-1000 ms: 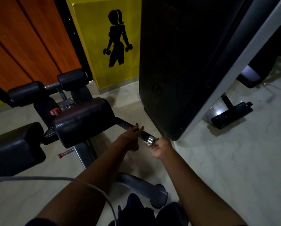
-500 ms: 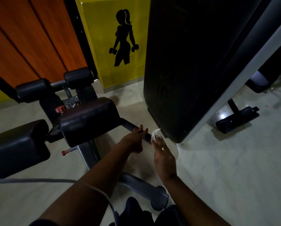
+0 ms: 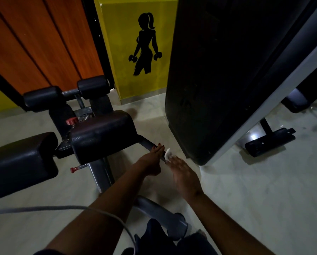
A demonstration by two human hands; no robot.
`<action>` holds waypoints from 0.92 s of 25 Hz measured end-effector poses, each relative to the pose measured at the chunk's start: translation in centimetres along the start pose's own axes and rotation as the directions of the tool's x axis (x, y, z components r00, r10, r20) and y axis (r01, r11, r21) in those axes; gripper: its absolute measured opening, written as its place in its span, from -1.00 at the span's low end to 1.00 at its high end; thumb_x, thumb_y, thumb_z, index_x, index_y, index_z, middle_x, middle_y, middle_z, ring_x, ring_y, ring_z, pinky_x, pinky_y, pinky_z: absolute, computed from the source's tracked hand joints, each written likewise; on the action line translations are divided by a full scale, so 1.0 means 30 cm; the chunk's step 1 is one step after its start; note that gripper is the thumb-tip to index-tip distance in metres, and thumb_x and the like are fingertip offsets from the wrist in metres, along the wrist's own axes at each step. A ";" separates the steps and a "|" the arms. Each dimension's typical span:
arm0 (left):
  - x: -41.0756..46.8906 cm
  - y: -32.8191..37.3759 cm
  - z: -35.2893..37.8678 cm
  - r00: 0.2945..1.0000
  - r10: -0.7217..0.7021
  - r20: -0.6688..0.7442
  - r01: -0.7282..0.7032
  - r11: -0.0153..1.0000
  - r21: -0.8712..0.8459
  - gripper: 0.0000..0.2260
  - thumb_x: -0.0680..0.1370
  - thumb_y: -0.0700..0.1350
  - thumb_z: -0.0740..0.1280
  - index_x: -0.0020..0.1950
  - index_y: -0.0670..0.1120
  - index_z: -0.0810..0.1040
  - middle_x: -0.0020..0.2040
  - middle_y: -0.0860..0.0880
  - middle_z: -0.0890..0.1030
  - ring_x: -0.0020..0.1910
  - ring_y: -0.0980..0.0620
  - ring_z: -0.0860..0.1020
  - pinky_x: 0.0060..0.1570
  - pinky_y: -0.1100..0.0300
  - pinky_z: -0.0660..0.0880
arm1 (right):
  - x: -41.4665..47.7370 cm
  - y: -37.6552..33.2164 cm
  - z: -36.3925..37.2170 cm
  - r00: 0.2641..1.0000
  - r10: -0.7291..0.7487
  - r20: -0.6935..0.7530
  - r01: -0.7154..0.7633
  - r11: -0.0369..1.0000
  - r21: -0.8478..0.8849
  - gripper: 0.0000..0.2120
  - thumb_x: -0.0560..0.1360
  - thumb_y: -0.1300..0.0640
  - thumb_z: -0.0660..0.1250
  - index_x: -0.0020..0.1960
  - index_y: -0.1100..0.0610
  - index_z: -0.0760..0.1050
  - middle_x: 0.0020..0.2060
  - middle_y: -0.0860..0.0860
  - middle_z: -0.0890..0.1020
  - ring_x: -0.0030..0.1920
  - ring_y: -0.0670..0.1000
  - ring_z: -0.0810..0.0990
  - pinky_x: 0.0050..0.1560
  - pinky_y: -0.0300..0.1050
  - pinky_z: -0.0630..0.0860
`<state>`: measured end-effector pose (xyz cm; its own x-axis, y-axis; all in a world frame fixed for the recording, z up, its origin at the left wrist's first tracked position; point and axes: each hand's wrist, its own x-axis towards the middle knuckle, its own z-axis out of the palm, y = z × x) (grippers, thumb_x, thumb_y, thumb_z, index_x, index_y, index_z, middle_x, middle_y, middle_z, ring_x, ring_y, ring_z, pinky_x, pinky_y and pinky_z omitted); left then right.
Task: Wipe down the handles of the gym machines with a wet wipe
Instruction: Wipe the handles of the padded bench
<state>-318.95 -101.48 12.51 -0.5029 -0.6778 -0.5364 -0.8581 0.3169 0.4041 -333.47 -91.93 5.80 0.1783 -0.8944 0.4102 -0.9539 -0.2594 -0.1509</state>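
Handle (image 3: 147,142) juts from the seat pad (image 3: 102,135), long axis running down-right. Left hand (image 3: 152,161) grips it mid-length. Right hand (image 3: 183,173), fingers straight but blurred, presses the wet wipe (image 3: 168,154) on the free end, just beside the left fingers. Next stroke probably runs along that axis.
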 end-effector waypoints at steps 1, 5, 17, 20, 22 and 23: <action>0.000 -0.002 -0.001 1.000 -0.002 -0.009 0.002 1.000 -0.020 -0.19 0.48 -0.40 0.26 0.59 -0.08 -0.13 0.59 -0.05 -0.18 0.56 -0.06 -0.11 0.41 0.07 0.26 | -0.005 0.001 -0.002 1.000 0.003 0.000 -0.003 1.000 0.010 -0.61 0.44 0.24 0.32 0.27 0.20 0.54 0.21 0.13 0.60 0.22 0.02 0.58 0.25 -0.12 0.44; -0.009 0.004 0.003 0.996 -0.053 -0.070 0.040 0.985 -0.166 -0.18 0.50 -0.43 0.23 0.59 -0.02 -0.14 0.59 0.01 -0.13 0.53 -0.08 0.15 0.28 0.18 0.31 | 0.209 -0.039 -0.036 0.872 0.374 0.317 -0.432 0.891 0.138 -0.70 0.56 0.16 0.28 0.29 0.11 0.51 0.09 0.07 0.66 0.13 0.05 0.63 0.08 -0.12 0.55; 0.002 0.036 0.054 0.962 -0.174 -0.212 0.094 0.935 -0.342 -0.22 0.47 -0.45 0.19 0.59 -0.04 -0.06 0.59 -0.01 -0.06 0.55 0.02 0.02 0.38 0.32 0.10 | 0.295 0.080 -0.006 0.586 0.369 0.722 -0.748 0.589 0.306 -0.73 0.55 0.13 0.26 0.19 0.16 0.60 0.07 0.11 0.67 0.08 0.14 0.62 0.00 -0.09 0.53; 0.009 0.046 0.064 0.952 -0.204 -0.228 0.102 0.914 -0.393 -0.21 0.45 -0.48 0.17 0.58 -0.04 -0.05 0.58 0.00 -0.04 0.55 -0.01 0.05 0.40 0.25 0.15 | 0.306 0.129 -0.061 0.194 0.190 0.962 -0.961 -0.159 0.225 -0.78 0.57 0.27 0.17 0.04 0.33 0.56 0.00 0.25 0.65 -0.05 0.20 0.63 -0.06 -0.01 0.58; 0.015 0.047 0.072 0.944 -0.230 -0.236 0.113 0.899 -0.422 -0.20 0.45 -0.48 0.19 0.59 -0.04 -0.05 0.58 0.01 -0.04 0.55 0.00 0.07 0.39 0.25 0.17 | 0.289 0.148 -0.099 0.098 0.063 0.993 -0.935 -0.337 0.113 -0.74 0.60 0.36 0.02 -0.03 0.37 0.48 -0.13 0.25 0.62 -0.16 0.16 0.58 -0.35 -0.13 0.58; 0.017 0.049 0.076 0.938 -0.247 -0.243 0.125 0.895 -0.429 -0.20 0.46 -0.47 0.20 0.59 -0.03 -0.05 0.58 0.01 -0.03 0.55 0.01 0.08 0.39 0.26 0.17 | 0.292 0.151 -0.100 0.059 0.025 0.998 -0.925 -0.376 0.064 -0.71 0.60 0.38 -0.02 -0.08 0.41 0.46 -0.21 0.26 0.62 -0.19 0.15 0.55 -0.45 -0.17 0.57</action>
<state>-320.72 -99.86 11.15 -0.2341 -0.8755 -0.4227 -0.7860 -0.0854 0.6123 -336.94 -99.86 11.42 0.2279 -0.4228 -0.8771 0.2088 0.9011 -0.3801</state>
